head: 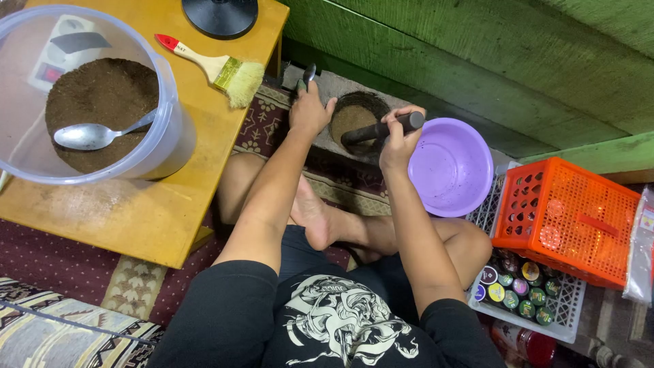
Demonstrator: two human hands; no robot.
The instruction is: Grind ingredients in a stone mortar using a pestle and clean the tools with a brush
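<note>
Right hand (398,140) has its fingers clamped round a dark pestle (381,128), its tip down in the stone mortar (357,116) full of brown powder, on the floor at 12 o'clock from the person's crossed legs. Left hand (310,109), at 9 o'clock of the mortar rim, has its fingers closed on a small metal spoon (308,73). Purple bowl (449,167) sits at 3 o'clock of the mortar; at 9 o'clock, the yellow worktop (204,150) carries a clear tub (163,136) of brown powder and a brush (218,68).
</note>
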